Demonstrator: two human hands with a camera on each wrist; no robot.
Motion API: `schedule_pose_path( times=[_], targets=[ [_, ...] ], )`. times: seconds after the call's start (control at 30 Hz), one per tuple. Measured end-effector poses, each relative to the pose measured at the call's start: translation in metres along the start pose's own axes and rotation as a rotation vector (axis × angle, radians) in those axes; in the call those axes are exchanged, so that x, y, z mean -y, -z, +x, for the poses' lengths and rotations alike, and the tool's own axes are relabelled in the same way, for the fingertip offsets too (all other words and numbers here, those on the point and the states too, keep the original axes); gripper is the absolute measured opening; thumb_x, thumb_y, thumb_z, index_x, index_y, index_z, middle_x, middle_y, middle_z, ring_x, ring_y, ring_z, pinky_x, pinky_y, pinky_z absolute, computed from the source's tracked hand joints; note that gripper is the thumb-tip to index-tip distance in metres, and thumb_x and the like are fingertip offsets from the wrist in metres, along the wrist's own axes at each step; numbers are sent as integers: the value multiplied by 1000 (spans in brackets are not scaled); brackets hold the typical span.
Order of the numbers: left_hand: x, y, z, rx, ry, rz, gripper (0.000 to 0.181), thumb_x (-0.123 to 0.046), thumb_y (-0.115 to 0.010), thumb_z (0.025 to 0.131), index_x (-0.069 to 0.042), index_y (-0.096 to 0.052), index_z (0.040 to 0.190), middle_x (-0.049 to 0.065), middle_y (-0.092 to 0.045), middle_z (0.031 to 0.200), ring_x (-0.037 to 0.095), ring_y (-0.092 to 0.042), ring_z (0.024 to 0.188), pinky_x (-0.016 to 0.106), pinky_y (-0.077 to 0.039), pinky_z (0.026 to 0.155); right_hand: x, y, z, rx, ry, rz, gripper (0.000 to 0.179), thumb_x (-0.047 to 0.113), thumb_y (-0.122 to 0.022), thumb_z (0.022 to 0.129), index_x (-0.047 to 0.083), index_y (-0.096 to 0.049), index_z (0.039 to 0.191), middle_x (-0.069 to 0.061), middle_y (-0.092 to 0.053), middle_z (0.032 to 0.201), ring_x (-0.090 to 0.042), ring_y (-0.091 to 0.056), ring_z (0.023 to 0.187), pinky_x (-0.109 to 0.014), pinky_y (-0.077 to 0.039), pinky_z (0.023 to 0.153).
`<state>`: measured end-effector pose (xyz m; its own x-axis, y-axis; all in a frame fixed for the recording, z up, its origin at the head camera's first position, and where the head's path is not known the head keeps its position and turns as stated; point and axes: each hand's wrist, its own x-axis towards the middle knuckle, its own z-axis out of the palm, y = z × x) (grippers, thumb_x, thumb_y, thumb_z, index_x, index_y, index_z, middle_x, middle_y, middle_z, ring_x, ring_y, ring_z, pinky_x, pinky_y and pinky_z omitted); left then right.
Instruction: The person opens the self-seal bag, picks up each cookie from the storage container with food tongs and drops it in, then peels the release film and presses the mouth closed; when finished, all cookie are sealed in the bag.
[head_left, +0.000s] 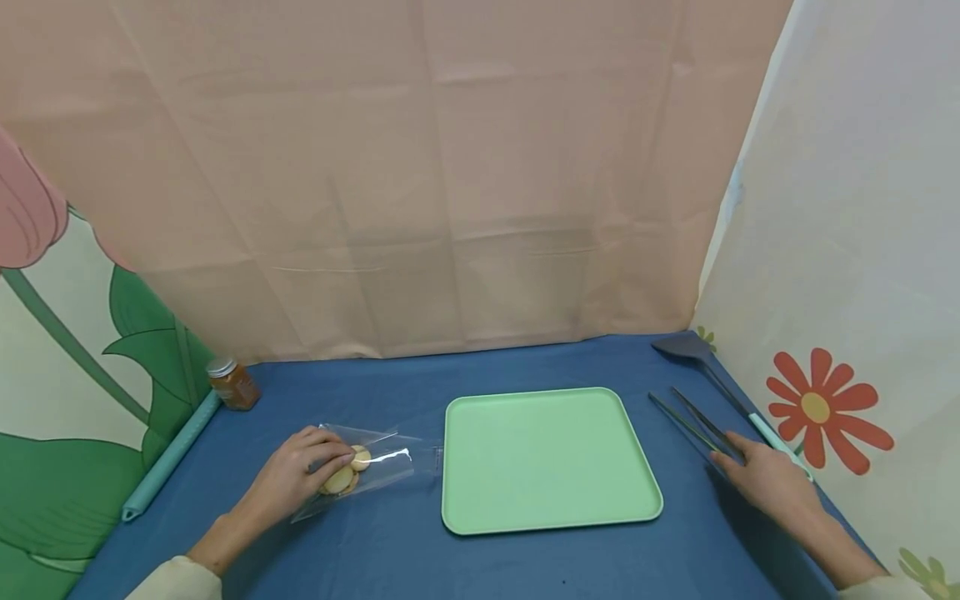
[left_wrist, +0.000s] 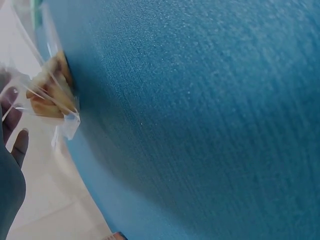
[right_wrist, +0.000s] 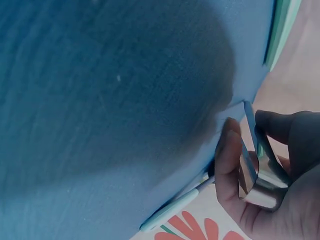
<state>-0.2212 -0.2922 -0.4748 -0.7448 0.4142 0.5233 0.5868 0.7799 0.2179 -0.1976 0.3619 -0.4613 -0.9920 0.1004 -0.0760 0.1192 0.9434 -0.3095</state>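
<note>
My left hand reaches over a clear plastic bag on the blue cloth, its fingers touching the film. Inside the bag lie several round, pale-yellow pieces with browned edges, like small bread slices. In the left wrist view, the thumb stands apart from the other fingers beside the bag. Metal tongs are gripped between thumb and fingers of my right hand, their arms spread and pointing away toward the back. The right wrist view shows the curved end of the tongs within the palm.
A light-green tray lies in the middle of the table. Beyond the right hand, a spatula with a mint handle lies along the right edge. At the back left stand a lidded jar and a teal roll.
</note>
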Motion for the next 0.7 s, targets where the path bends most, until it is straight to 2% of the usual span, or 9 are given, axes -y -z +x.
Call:
schedule_pose_path(
  times=[0.07,0.13,0.47,0.7],
  targets=[
    [0,0,0,1,0,-3,14,-16,-81,84,-26,-79,94,-21,-67,94,-1,-54,88,27,-49,71,1,0,1,-7,0,-26,77,50,-62,96,-11,-47,139,-42,-54,128,-52,-64,100,-54,-53,66],
    [0,-1,0,4,4,-5,14,-16,-81,84,-27,-79,94,-21,-67,93,-1,-53,87,26,-49,71,3,-1,2,-10,-1,-49,75,49,-64,94,-11,-50,137,-41,-56,126,-54,-62,103,-57,-53,68],
    [0,-1,0,13,17,-1,13,-17,-80,85,-26,-79,93,-22,-66,93,-1,-53,88,27,-49,71,12,-6,4,-43,27,-133,65,40,-69,92,-12,-56,128,-36,-65,110,-44,-67,84,-58,-53,68],
    [0,-1,0,10,10,-4,12,-17,-81,85,-25,-80,94,-21,-66,93,-2,-53,87,26,-49,71,13,-12,5,-4,9,-153,65,44,-69,92,-11,-57,125,-32,-66,102,-34,-65,77,-55,-54,64]
  ],
)
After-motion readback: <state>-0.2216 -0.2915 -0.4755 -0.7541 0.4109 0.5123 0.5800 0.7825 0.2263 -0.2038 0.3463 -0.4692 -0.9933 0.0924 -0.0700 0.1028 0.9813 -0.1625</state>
